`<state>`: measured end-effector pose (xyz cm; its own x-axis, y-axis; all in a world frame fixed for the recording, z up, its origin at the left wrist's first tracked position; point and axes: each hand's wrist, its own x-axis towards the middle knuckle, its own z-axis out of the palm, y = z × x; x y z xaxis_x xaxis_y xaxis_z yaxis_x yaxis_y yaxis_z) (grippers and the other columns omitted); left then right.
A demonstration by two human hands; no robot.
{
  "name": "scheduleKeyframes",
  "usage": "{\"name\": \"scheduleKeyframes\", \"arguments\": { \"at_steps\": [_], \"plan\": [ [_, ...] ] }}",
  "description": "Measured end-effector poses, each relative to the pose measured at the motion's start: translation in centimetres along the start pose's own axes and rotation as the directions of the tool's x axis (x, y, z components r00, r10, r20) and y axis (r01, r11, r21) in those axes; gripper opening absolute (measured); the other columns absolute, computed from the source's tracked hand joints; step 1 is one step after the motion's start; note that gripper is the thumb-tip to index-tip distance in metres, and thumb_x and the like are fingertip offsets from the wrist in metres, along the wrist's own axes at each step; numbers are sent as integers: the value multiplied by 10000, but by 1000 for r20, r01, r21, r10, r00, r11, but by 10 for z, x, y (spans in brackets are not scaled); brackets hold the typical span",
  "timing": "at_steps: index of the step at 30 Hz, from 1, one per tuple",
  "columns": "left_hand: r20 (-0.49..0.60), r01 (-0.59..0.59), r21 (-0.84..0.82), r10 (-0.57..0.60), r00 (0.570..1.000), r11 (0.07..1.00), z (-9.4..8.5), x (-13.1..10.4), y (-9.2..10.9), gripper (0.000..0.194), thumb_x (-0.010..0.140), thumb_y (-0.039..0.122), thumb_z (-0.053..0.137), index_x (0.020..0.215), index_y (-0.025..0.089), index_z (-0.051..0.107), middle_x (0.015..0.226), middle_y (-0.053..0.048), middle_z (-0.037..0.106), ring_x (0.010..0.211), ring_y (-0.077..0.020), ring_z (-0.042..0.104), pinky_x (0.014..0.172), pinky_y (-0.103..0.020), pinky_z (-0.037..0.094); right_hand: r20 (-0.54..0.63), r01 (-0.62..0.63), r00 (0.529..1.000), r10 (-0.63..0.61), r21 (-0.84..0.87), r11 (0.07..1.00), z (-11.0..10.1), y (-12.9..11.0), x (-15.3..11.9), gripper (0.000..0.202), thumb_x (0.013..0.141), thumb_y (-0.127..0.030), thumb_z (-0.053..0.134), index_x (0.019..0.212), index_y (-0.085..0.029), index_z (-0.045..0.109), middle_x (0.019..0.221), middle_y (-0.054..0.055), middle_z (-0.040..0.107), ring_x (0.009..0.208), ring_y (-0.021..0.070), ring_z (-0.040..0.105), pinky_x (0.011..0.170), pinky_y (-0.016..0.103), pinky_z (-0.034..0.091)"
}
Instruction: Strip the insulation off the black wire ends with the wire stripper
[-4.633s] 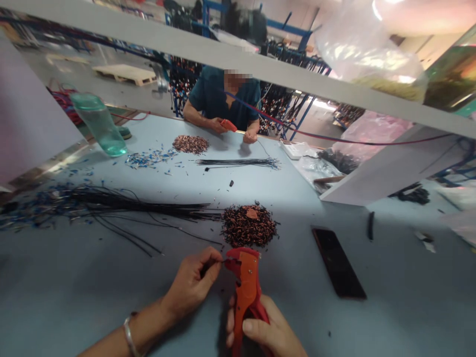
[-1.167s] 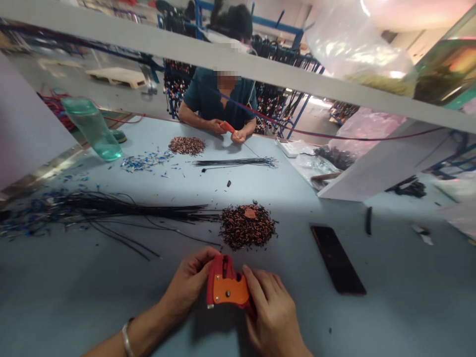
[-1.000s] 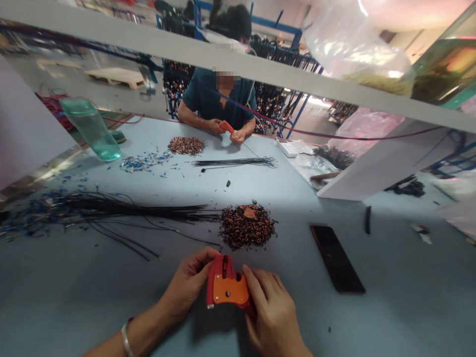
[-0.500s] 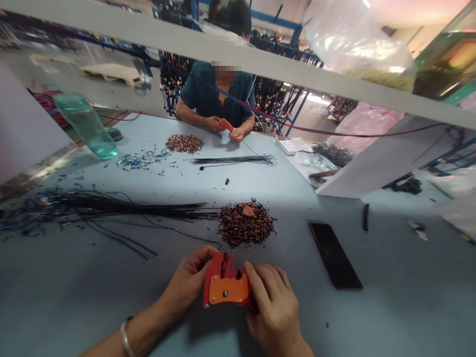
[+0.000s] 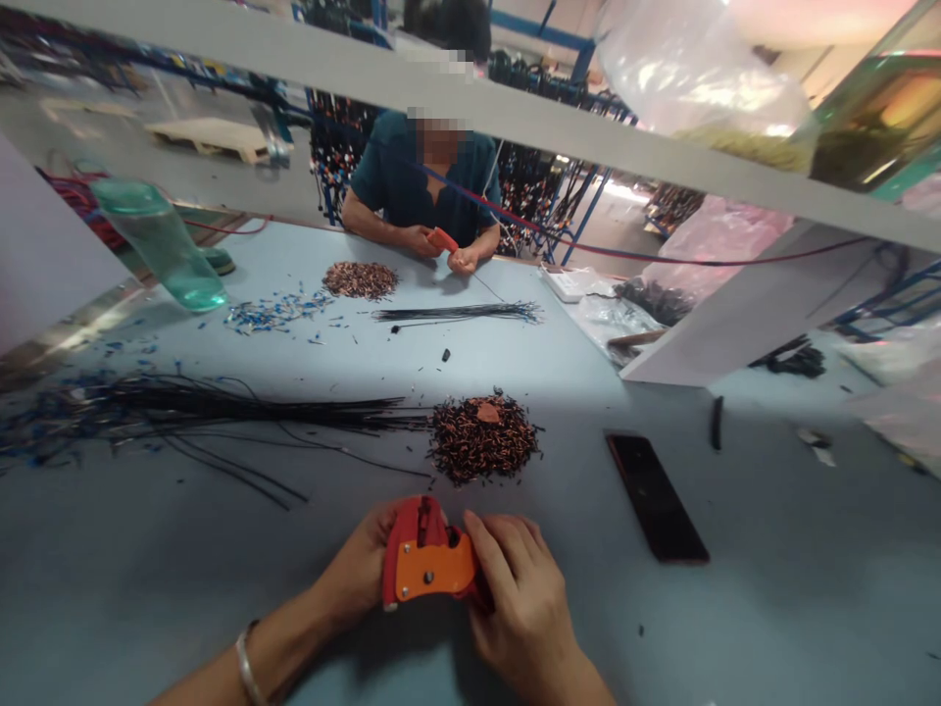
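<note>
A red wire stripper with an orange side plate [image 5: 439, 569] is held over the near table, both hands on it. My right hand [image 5: 519, 598] is closed around its handle end on the right. At the opposite end, my left hand [image 5: 360, 564] is closed against the red head, its fingertips partly hidden behind it. Whether a wire lies between those fingers cannot be seen. Just beyond the tool is a heap of short black and copper-coloured clippings [image 5: 483, 441]. A bundle of thin black wires [image 5: 265, 404] runs left from the heap, with blue-tipped ends at far left.
A black phone [image 5: 657, 497] lies to the right. Across the table a co-worker [image 5: 433, 186] holds another orange-red tool, near a smaller wire bundle [image 5: 460, 314] and a copper-coloured pile [image 5: 360, 279]. A green bottle [image 5: 166, 245] stands at left. A white beam [image 5: 353, 78] crosses above.
The wire stripper and both hands appear slightly further left in the picture. The whole view has also shifted a little. Both hands keep their hold on the tool.
</note>
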<state>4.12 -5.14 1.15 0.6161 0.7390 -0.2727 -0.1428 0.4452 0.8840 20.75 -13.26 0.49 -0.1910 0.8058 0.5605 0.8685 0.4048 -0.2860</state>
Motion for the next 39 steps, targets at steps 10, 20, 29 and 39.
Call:
{"name": "scheduleKeyframes", "arguments": {
  "at_steps": [10,20,29,39],
  "plan": [
    [20,-19,119,17,1000,993,-1,-1,2,310,655,395,777,642,131,615,594,13,597,547,-99,511,559,-203,448,30,-14,999,13,33,999,0,2,-3,522,784,-110,508,1301,-72,445,1008,190,616,887,309,569,706,513,527],
    [92,-121,182,105,990,976,-2,-1,2,196,728,309,731,700,125,671,644,-16,645,584,-114,550,593,-208,473,71,-47,997,40,98,994,-3,1,-5,564,746,-90,514,1303,-70,432,1032,195,596,906,319,553,736,543,516],
    [117,-173,229,150,982,958,0,-2,4,150,723,274,710,703,135,660,651,-19,646,592,-129,561,598,-221,481,86,-45,996,34,123,991,-1,3,-6,605,723,-75,517,1320,-68,421,1043,199,594,929,329,550,754,552,510],
    [-59,-56,82,61,996,995,0,0,1,154,660,239,733,717,149,621,589,41,561,542,-95,465,543,-185,408,25,-9,1000,5,185,983,-2,1,-2,637,734,-96,546,1361,-103,433,1016,178,632,903,312,585,746,498,504]
  ]
}}
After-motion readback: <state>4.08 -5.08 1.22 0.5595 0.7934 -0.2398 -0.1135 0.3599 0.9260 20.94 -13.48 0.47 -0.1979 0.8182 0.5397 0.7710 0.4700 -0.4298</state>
